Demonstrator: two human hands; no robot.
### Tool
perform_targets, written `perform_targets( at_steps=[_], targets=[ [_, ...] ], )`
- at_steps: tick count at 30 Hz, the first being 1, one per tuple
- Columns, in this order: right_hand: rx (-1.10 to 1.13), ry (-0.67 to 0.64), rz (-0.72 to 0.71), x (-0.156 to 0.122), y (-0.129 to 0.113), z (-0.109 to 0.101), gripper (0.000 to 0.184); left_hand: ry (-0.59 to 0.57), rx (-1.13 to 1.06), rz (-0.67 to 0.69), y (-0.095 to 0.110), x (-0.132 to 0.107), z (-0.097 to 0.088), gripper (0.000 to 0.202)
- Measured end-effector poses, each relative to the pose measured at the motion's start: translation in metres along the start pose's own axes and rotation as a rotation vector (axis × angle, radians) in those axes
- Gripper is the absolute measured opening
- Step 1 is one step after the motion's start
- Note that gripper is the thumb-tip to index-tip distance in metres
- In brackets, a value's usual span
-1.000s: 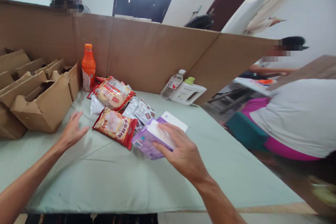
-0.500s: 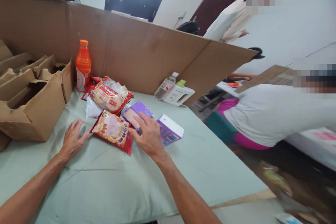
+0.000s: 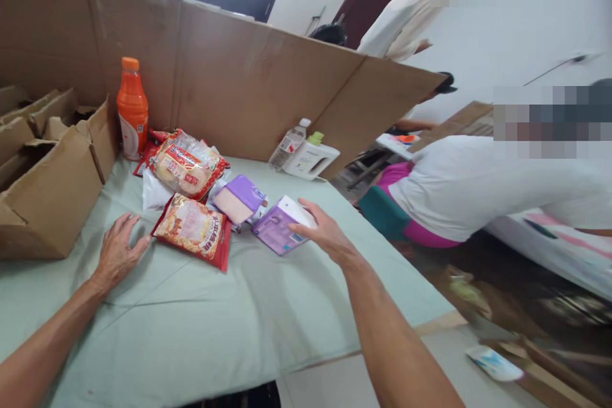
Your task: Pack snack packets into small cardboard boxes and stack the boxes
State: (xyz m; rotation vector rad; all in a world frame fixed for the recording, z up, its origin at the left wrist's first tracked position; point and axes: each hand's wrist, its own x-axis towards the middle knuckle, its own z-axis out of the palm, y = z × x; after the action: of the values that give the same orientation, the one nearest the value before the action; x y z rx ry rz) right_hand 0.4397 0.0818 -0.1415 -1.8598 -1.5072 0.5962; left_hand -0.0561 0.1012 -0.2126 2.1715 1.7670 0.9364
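watching the right hand (image 3: 329, 233), we see its fingers closed on the right end of the purple-and-white pack (image 3: 278, 229), just beside the purple-and-pink packet (image 3: 240, 197) and above or on the surface (image 3: 215, 331); we cannot tell whether it rests there. the hold looks shallow to us, at one end only, so the pack could twist or tip if lifted or swung; pushed leftward, it could shove the packet off the silver sachets (image 3: 218, 185) beneath. the left hand (image 3: 117, 245) is empty, fingers spread wide just beside the red snack bag (image 3: 194, 233); a careless sweep could drag that bag askew. whether its thumb touches the bag, we cannot tell, nor how firmly the right hand grips, with some fingers hidden. the sachets are mostly covered, the cardboard boxes (image 3: 52, 197) are cut off at the left edge, and the pack's print is too small to read.
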Motion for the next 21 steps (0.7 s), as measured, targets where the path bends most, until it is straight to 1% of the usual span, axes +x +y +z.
perform_targets(
  at_steps=[2,4,11,14,17,19,21],
  targets=[
    [0.024,0.023,-0.018,-0.005,0.002,0.005,0.092,0.001,0.009,0.001,0.000,-0.001,-0.001,0.054],
    [0.023,0.050,-0.018,-0.010,0.003,0.008,0.088,-0.001,0.018,0.003,0.000,-0.001,-0.002,0.052],
    [-0.008,0.134,0.003,-0.017,0.000,0.011,0.087,-0.008,0.022,0.006,-0.002,-0.002,0.001,0.048],
    [0.012,0.213,0.020,-0.020,-0.004,0.010,0.077,0.001,0.020,0.006,-0.004,-0.004,0.003,0.045],
    [0.154,0.350,0.031,-0.021,-0.012,0.004,0.067,0.009,0.016,0.009,-0.004,-0.006,0.005,0.046],
    [0.316,0.457,0.024,-0.017,-0.021,-0.002,0.065,0.018,0.013,0.010,-0.004,-0.008,0.006,0.047],
    [0.446,0.540,-0.021,-0.006,-0.035,-0.006,0.068,0.031,0.011,0.010,-0.003,-0.008,0.007,0.048]
  ],
)
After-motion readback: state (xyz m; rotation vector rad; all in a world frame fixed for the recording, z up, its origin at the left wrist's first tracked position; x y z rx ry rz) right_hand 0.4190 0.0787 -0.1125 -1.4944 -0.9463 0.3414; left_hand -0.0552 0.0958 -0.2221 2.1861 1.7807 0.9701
